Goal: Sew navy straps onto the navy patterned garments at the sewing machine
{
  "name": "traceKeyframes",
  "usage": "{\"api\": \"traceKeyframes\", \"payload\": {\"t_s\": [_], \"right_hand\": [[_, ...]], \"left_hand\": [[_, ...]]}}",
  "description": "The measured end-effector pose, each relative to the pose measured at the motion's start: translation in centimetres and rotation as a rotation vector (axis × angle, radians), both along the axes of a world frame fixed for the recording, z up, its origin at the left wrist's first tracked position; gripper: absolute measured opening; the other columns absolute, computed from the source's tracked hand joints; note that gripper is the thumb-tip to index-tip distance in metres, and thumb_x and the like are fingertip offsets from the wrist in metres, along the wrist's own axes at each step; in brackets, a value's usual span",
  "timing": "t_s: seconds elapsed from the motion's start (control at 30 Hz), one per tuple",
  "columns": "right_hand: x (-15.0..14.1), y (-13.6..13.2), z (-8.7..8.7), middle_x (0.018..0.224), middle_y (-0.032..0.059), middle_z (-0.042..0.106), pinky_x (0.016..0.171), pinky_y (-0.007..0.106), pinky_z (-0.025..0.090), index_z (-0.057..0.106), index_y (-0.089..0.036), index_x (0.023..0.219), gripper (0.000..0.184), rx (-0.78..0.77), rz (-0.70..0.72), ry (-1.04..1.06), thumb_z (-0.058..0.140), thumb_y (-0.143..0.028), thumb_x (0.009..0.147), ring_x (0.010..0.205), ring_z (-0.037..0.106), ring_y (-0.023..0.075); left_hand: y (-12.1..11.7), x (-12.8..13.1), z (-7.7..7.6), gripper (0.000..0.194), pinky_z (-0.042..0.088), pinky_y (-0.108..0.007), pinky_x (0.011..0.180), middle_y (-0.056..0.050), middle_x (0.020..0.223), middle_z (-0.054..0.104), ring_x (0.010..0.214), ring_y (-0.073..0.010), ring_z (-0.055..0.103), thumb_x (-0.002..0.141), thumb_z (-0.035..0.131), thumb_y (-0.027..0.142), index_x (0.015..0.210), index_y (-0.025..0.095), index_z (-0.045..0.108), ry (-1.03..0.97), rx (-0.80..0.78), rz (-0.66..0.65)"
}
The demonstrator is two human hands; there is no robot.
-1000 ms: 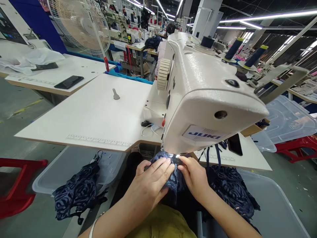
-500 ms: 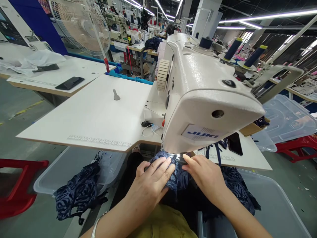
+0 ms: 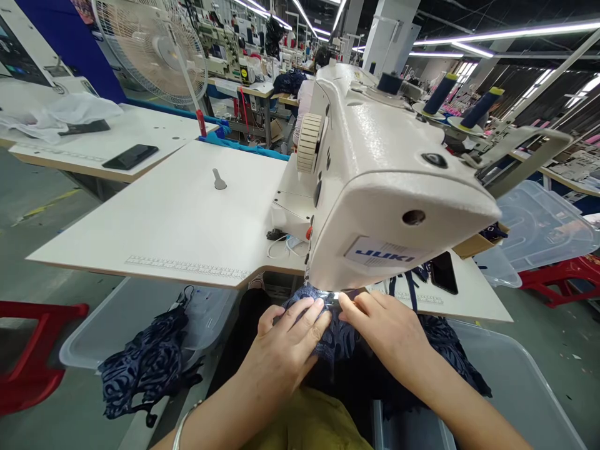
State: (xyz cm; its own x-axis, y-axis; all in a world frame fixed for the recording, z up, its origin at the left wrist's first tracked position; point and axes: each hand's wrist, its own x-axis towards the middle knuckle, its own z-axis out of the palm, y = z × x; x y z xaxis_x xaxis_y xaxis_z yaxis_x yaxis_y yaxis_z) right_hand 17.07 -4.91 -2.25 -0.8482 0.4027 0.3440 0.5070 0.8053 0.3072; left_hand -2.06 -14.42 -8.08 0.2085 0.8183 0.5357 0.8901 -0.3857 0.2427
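Note:
Under the head of a white JUKI sewing machine (image 3: pixel 360 206) lies a navy patterned lace garment (image 3: pixel 335 337). My left hand (image 3: pixel 290 337) rests over its left part, with bent fingers pressing and gripping the cloth near the needle area. On the other side my right hand (image 3: pixel 389 325) pinches the garment's edge between thumb and fingers, close to a shiny metal part of the machine. The needle and presser foot are hidden beneath the machine head. Folds of the garment hang down toward my lap.
A clear bin (image 3: pixel 117 325) at left holds a dark patterned garment (image 3: pixel 145 362); another bin (image 3: pixel 510 375) stands at right. Phones lie on the left table (image 3: pixel 130 157) and beside the machine (image 3: pixel 444 273). A fan (image 3: pixel 154 47) and red stool (image 3: pixel 32 350) are left.
My right hand has shifted slightly left, toward my left hand and the machine's metal part. My left hand stays in nearly the same place on the cloth.

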Motion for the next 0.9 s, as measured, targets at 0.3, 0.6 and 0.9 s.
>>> {"api": "traceKeyframes", "payload": {"t_s": [0.3,0.6,0.9], "right_hand": [[-0.6,0.0,1.9,0.071,0.0003,0.059,0.054,0.030,0.033,0.063,-0.015,0.104,0.025,0.047,0.075,-0.101,0.052,-0.004,0.083,0.062,0.053,0.0143],[-1.0,-0.2,2.4,0.069,0.0001,0.058,0.053,0.030,0.033,0.064,-0.014,0.098,0.025,0.050,0.105,-0.106,0.054,-0.002,0.078,0.061,0.052,0.0149],[0.2,0.6,-1.8,0.071,-0.0009,0.060,0.059,0.028,0.035,0.058,-0.017,0.113,0.022,-0.050,0.061,0.097,0.053,-0.027,0.094,0.064,0.052,0.0133]], "left_hand": [[0.1,-0.1,-0.1,0.037,0.024,-0.036,0.096,-0.004,0.128,0.060,0.119,-0.0203,0.049,0.092,0.046,0.028,0.128,0.024,0.054,0.055,0.026,0.003],[0.1,0.1,0.4,0.037,0.025,-0.035,0.095,-0.004,0.128,0.061,0.119,-0.0206,0.050,0.092,0.047,0.025,0.127,0.024,0.054,0.039,0.033,-0.001],[0.2,0.0,-0.2,0.038,0.022,-0.036,0.100,-0.005,0.127,0.061,0.120,-0.0208,0.050,0.095,0.044,0.036,0.130,0.024,0.052,-0.045,0.047,-0.034]]}}
